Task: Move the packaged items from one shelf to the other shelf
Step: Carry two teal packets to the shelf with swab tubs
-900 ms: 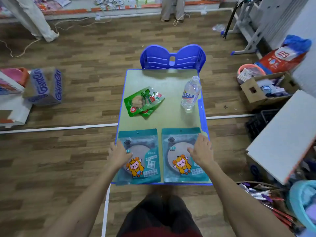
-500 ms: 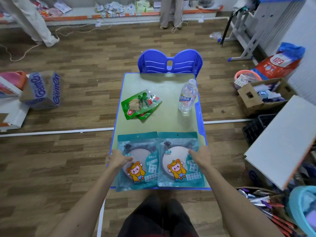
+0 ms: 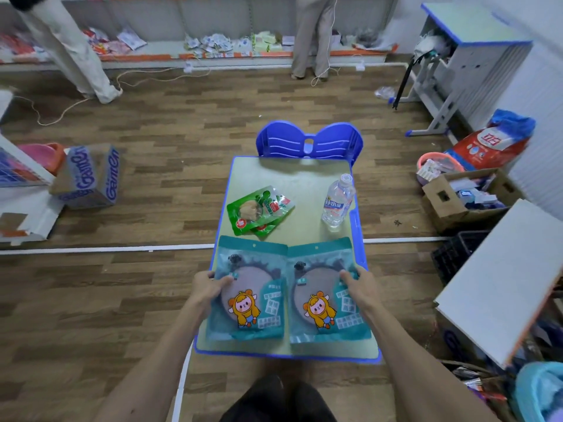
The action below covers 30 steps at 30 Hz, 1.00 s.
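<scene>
Two teal packets with a yellow cartoon figure lie side by side at the near end of a small blue-edged table (image 3: 307,184). My left hand (image 3: 207,287) grips the left edge of the left teal packet (image 3: 253,287), thumb on top. My right hand (image 3: 356,287) grips the right edge of the right teal packet (image 3: 323,293) the same way. Both packets look slightly raised off the tabletop. Two green snack packets (image 3: 259,210) lie overlapped mid-table. A long low shelf (image 3: 213,53) strewn with packaged items runs along the far wall.
A water bottle (image 3: 336,202) stands at the table's right edge. A blue chair (image 3: 309,141) sits behind the table. Two people stand at the far shelf. A cardboard box (image 3: 88,178) is on the floor at left; boxes, a crate and a white board crowd the right.
Both hands shifted from resting on the packets to pinching their outer edges. The two packets came together, touching at the middle. The camera tilted up, showing the far shelf.
</scene>
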Tool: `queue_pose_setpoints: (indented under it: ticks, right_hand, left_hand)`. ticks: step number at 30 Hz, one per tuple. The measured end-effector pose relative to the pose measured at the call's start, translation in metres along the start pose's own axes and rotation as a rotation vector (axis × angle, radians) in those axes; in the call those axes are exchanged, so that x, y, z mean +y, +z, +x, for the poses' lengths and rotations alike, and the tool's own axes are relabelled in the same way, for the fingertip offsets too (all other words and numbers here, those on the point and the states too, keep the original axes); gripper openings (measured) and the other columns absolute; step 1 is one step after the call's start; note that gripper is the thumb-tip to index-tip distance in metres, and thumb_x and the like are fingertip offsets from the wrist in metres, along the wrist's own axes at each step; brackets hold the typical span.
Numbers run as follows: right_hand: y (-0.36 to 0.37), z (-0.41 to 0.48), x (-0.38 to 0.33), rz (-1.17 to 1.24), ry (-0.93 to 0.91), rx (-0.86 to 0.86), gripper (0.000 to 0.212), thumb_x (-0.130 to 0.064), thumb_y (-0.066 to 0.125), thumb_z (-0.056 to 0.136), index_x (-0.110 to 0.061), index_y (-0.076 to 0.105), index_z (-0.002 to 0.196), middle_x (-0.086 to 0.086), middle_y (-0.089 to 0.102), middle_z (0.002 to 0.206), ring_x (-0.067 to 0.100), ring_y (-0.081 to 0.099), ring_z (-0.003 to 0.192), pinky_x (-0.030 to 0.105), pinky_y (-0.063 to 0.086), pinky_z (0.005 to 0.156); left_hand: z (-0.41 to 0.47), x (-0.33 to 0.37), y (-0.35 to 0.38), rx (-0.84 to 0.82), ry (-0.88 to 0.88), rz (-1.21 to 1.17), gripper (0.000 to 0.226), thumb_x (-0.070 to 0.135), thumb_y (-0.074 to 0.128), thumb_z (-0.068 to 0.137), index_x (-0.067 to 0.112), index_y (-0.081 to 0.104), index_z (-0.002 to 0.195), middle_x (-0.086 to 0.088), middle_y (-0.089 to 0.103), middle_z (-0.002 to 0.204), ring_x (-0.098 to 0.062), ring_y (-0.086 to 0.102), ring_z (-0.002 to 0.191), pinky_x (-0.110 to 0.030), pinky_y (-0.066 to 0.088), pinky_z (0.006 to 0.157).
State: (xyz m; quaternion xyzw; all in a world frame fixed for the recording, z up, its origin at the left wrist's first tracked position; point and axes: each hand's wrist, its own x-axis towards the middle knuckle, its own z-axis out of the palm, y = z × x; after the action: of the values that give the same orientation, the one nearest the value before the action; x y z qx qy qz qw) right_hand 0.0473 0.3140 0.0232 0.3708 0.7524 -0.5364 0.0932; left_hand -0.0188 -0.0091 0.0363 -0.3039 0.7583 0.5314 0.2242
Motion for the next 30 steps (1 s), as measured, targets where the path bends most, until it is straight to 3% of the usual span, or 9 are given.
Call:
queue_pose_setpoints:
  ticks: [5, 9, 11, 14, 17, 22, 24, 27, 30]
  right_hand:
    - [-0.022, -0.019, -0.1, -0.003, -0.127, -0.005, 0.023, -0.026, 0.056, 0.099, -0.003, 0.059, 0.104, 0.013, 0.066, 0.087, 0.018, 0.062, 0.062, 0.023, 0.047, 0.05]
    - [-0.033, -0.035, -0.18, 0.001, -0.268, 0.007, 0.022, -0.021, 0.058, 0.097, 0.001, 0.061, 0.098, 0.012, 0.064, 0.083, 0.016, 0.057, 0.061, 0.017, 0.044, 0.046]
    - [-0.034, -0.04, -0.206, 0.028, -0.307, 0.005, 0.024, -0.023, 0.059, 0.095, 0.0, 0.062, 0.096, 0.014, 0.066, 0.085, 0.019, 0.06, 0.064, 0.023, 0.048, 0.049]
    - [-0.03, -0.049, -0.226, 0.07, -0.317, -0.044, 0.026, -0.033, 0.061, 0.094, -0.007, 0.064, 0.096, 0.013, 0.071, 0.09, 0.027, 0.068, 0.075, 0.041, 0.059, 0.069]
    - [-0.029, -0.061, -0.236, 0.038, -0.37, -0.081, 0.028, -0.032, 0.058, 0.096, -0.004, 0.063, 0.1, 0.009, 0.067, 0.087, 0.024, 0.065, 0.072, 0.038, 0.058, 0.069]
    - [-0.025, -0.075, -0.23, 0.028, -0.369, -0.17, 0.026, -0.031, 0.056, 0.098, -0.006, 0.06, 0.103, 0.011, 0.066, 0.092, 0.024, 0.064, 0.075, 0.034, 0.052, 0.063]
    - [-0.016, -0.084, -0.23, 0.002, -0.373, -0.203, 0.021, -0.029, 0.056, 0.098, -0.009, 0.059, 0.095, 0.009, 0.064, 0.087, 0.022, 0.062, 0.072, 0.031, 0.05, 0.06]
    - [0.014, -0.104, -0.237, -0.051, -0.407, -0.263, 0.021, -0.027, 0.058, 0.097, -0.01, 0.059, 0.085, 0.011, 0.064, 0.088, 0.025, 0.061, 0.072, 0.038, 0.053, 0.067]
    - [0.065, -0.135, -0.246, -0.112, -0.482, -0.369, 0.025, -0.026, 0.058, 0.096, -0.001, 0.063, 0.096, 0.013, 0.061, 0.083, 0.024, 0.057, 0.065, 0.033, 0.051, 0.056]
  left_hand:
    - [-0.037, 0.071, -0.04, 0.072, 0.075, -0.211, 0.015, 0.003, 0.071, 0.086, 0.002, 0.065, 0.099, -0.015, 0.069, 0.086, -0.028, 0.066, 0.074, -0.039, 0.058, 0.068]
    - [-0.068, 0.117, -0.076, 0.131, 0.15, -0.301, 0.01, 0.006, 0.074, 0.084, 0.002, 0.065, 0.087, -0.021, 0.069, 0.094, -0.031, 0.066, 0.079, -0.049, 0.058, 0.077]
    - [-0.083, 0.129, -0.09, 0.175, 0.176, -0.345, 0.01, 0.007, 0.073, 0.085, 0.004, 0.063, 0.084, -0.018, 0.068, 0.088, -0.027, 0.064, 0.071, -0.038, 0.058, 0.062]
    - [-0.105, 0.135, -0.103, 0.212, 0.189, -0.416, 0.009, 0.005, 0.071, 0.086, 0.002, 0.064, 0.092, -0.012, 0.066, 0.08, -0.022, 0.063, 0.066, -0.028, 0.053, 0.046]
    - [-0.127, 0.126, -0.113, 0.28, 0.208, -0.444, 0.01, 0.004, 0.07, 0.088, 0.004, 0.062, 0.081, -0.011, 0.064, 0.077, -0.021, 0.06, 0.064, -0.024, 0.052, 0.04]
    - [-0.15, 0.083, -0.127, 0.361, 0.166, -0.517, 0.011, 0.007, 0.071, 0.087, 0.002, 0.062, 0.083, -0.013, 0.065, 0.08, -0.024, 0.061, 0.068, -0.04, 0.056, 0.068]
    - [-0.162, 0.064, -0.135, 0.401, 0.147, -0.532, 0.011, 0.007, 0.073, 0.086, 0.002, 0.063, 0.085, -0.013, 0.065, 0.083, -0.023, 0.062, 0.068, -0.042, 0.056, 0.071]
    - [-0.183, 0.038, -0.159, 0.473, 0.144, -0.586, 0.009, 0.007, 0.072, 0.087, 0.002, 0.065, 0.085, -0.015, 0.067, 0.084, -0.026, 0.064, 0.07, -0.044, 0.057, 0.073]
    - [-0.212, 0.006, -0.196, 0.583, 0.127, -0.669, 0.009, 0.008, 0.073, 0.086, 0.003, 0.066, 0.082, -0.019, 0.069, 0.091, -0.032, 0.066, 0.082, -0.05, 0.057, 0.081]
